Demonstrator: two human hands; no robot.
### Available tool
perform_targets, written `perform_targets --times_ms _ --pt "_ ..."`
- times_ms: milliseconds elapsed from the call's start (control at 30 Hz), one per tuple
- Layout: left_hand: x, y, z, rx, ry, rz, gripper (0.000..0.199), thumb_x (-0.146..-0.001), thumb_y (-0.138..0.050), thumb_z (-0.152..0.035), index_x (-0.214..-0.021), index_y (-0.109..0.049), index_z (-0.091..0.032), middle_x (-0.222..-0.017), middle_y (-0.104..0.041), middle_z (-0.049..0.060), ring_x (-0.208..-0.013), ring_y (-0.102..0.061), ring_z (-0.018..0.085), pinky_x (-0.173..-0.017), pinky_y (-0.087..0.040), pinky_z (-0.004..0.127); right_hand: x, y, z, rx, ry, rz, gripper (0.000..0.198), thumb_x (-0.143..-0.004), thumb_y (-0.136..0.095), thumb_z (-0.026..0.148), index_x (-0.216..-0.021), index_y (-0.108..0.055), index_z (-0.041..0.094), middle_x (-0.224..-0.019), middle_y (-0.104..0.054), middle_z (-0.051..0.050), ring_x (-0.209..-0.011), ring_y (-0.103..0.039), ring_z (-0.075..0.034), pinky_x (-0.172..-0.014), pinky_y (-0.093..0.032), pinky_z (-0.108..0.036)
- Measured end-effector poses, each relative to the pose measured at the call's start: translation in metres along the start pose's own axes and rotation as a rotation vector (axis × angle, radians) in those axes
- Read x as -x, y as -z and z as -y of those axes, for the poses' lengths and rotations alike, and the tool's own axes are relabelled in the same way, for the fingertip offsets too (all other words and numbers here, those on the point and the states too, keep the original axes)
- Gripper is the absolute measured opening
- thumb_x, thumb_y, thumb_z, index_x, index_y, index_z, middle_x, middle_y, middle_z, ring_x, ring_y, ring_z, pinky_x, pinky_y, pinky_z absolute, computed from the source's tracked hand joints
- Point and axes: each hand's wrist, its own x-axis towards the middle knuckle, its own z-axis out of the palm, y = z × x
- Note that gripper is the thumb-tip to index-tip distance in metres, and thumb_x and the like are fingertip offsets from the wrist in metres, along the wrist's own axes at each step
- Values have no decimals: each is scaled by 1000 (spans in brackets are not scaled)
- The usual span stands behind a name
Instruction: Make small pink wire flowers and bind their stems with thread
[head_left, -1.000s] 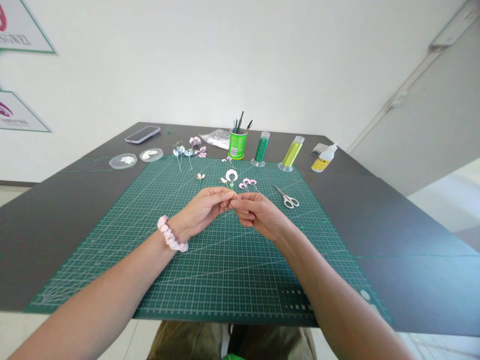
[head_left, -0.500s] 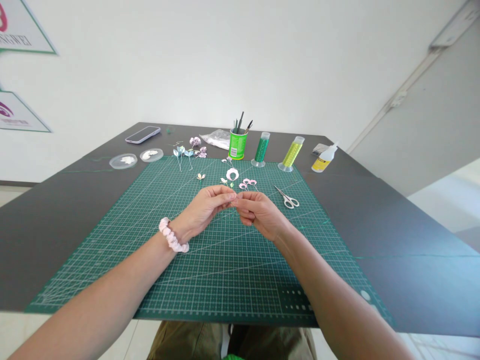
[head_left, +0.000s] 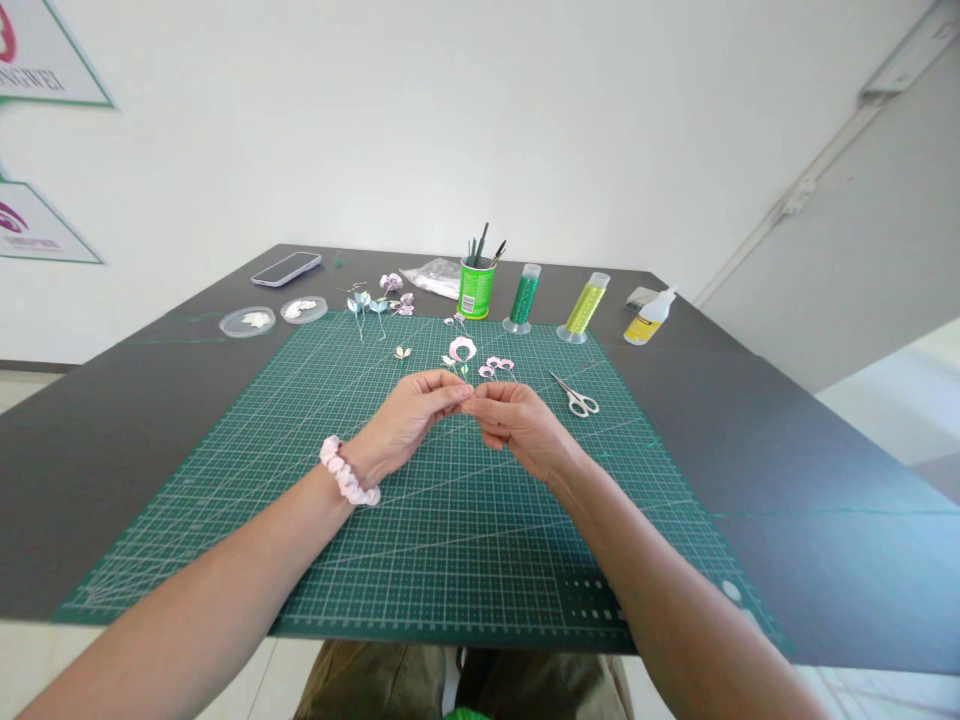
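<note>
My left hand [head_left: 416, 412] and my right hand [head_left: 521, 420] meet fingertip to fingertip above the green cutting mat [head_left: 450, 560]. Both are closed in a pinch. Between them they grip the thin stem of a pale pink, ring-shaped wire flower petal [head_left: 456, 345], which stands up just beyond the fingertips. The stem itself is mostly hidden by the fingers. Small pale green leaves [head_left: 464, 371] show right below the petal; whether they are joined to it I cannot tell. A group of small pink petals on wires [head_left: 495, 367] lies close past my right hand.
White-handled scissors [head_left: 577, 398] lie on the right. Behind are a green pen can [head_left: 475, 290], a green thread spool [head_left: 523, 300], a yellow-green spool [head_left: 585, 310] and a glue bottle [head_left: 649, 318]. Blue wire flowers [head_left: 367, 302], two shallow dishes [head_left: 246, 323] and a phone [head_left: 286, 268] are left.
The ring-shaped petal has turned a little and shifted slightly left. Both hands keep their pinch in nearly the same place.
</note>
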Motion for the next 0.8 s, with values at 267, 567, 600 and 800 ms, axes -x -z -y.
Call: perform_targets --times_ms 267,567,600,800 --pt "0 -1 -2 15 7 2 20 -65 -78 -28 -59 -63 -16 -57 -54 -4 -60 -44 10 -67 -36 28 1 -2 0 34 34 -48 32 -64 -81 38 -55 -57 18 -43 -35 10 -40 -29 -5 -38 -26 -22" --pt "-1 1 2 -25 -18 -28 22 -63 -79 -32 -60 -63 -16 -59 -55 -3 -61 -43 11 -66 -35 29 0 -3 0 74 55 -81 34 -64 -81 40 -55 -56 18 -44 -39 9 -39 -32 -5 -37 -26 -21" --pt "-2 1 3 -29 -20 -29 22 -63 -79 -32 -60 -63 -16 -58 -54 -3 -61 -43 11 -66 -35 29 0 -3 0 75 53 -85 34 -63 -81 40 -54 -56 18 -44 -39 10 -39 -32 -4 -37 -26 -21" --pt "-1 1 2 -45 -18 -34 23 -64 -78 -32 -59 -61 -16 -58 -54 -3 -61 -43 11 -65 -34 29 0 -3 1 80 55 -90 34 -63 -81 39 -54 -56 18 -43 -39 10 -38 -32 -4 -37 -26 -21"
